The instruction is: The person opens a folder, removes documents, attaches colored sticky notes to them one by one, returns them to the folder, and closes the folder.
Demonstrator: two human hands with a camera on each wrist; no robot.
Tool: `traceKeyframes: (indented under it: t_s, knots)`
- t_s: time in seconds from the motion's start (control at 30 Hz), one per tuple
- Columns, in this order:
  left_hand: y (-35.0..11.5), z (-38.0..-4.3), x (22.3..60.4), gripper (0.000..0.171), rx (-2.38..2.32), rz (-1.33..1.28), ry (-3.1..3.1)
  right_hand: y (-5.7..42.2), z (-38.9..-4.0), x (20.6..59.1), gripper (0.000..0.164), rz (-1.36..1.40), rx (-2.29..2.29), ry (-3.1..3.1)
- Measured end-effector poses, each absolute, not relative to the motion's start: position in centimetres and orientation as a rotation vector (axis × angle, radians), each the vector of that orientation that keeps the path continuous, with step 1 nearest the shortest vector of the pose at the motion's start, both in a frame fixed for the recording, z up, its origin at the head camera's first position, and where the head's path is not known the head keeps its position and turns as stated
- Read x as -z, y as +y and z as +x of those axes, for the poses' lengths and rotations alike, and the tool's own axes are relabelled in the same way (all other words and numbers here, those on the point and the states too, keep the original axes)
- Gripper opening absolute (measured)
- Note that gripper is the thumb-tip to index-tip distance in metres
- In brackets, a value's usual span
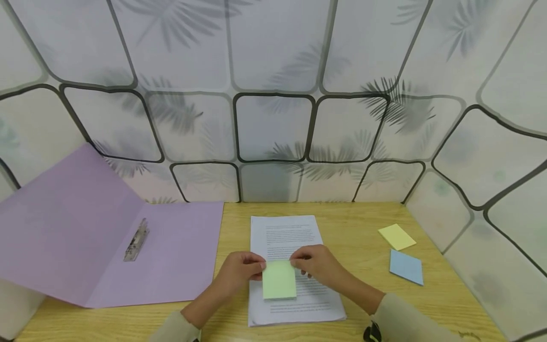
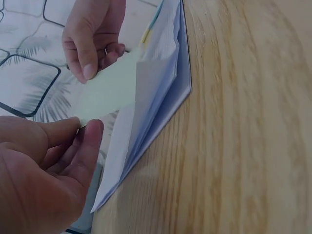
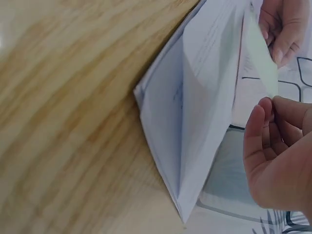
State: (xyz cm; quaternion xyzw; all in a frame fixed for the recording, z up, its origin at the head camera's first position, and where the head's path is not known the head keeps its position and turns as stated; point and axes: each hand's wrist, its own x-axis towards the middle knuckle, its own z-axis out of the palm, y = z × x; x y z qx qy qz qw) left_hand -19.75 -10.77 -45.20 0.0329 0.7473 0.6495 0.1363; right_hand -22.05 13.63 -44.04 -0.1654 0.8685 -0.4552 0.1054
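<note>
A pale green sticky note (image 1: 279,281) is held by its two upper corners above a stack of printed paper (image 1: 307,304). My left hand (image 1: 240,270) pinches the left corner between thumb and fingers. At the right corner, my right hand (image 1: 318,266) pinches it the same way. Both wrist views show the note (image 2: 109,90) stretched between the hands, thin in profile in the right wrist view. The note hides part of the print. Loose lower edges of the stack (image 3: 195,97) fan slightly apart.
An opened purple folder (image 1: 179,256) with a metal clip (image 1: 136,241) lies on the left of the wooden table (image 1: 359,218). On the right are a yellow sticky pad (image 1: 396,236) and a blue one (image 1: 406,267). A patterned wall covering (image 1: 273,128) rises behind the table.
</note>
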Motion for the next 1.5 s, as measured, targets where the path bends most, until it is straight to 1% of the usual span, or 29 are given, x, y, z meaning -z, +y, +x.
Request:
traceKeyframes:
  t_s: [0.2,0.47,0.73,0.97,1.07,1.17,1.23,1.33,1.4,1.5]
  knots:
    - [-11.6,-20.2,45.8,0.012,-1.75,0.094,2.263,12.9,-22.8,45.2,0.011,-0.431,1.387,2.433]
    - [-12.0,-20.8,46.9,0.008,-1.55,0.206,2.448,11.9,-23.1,46.4,0.005,-0.417,1.297,2.527]
    - [-11.6,-20.5,46.9,0.005,-1.467,0.227,2.551,11.7,-23.0,47.0,0.004,-0.485,1.178,2.626]
    - [-11.3,-20.4,46.9,0.006,-1.441,0.248,2.603,11.3,-22.8,47.2,0.003,-0.597,0.973,2.824]
    - [-11.3,-20.5,46.9,0.008,-1.419,0.255,2.607,11.2,-22.9,47.3,0.005,-0.602,0.914,2.859]
    - [-11.3,-20.9,47.0,0.005,-1.38,0.245,2.619,10.9,-23.1,47.4,0.009,-0.562,0.874,2.884]
    - [-11.1,-21.2,47.0,0.005,-1.34,0.23,2.635,10.5,-23.2,47.4,0.016,-0.533,0.827,2.902]
    - [-10.8,-21.4,47.0,0.011,-1.293,0.211,2.656,9.9,-23.4,47.3,0.027,-0.496,0.751,2.914]
    - [-10.7,-21.5,47.0,0.013,-1.266,0.207,2.671,9.6,-23.4,47.2,0.032,-0.486,0.714,2.912]
    - [-10.6,-21.5,47.1,0.013,-1.26,0.212,2.683,9.4,-23.2,46.9,0.032,-0.475,0.713,2.893]
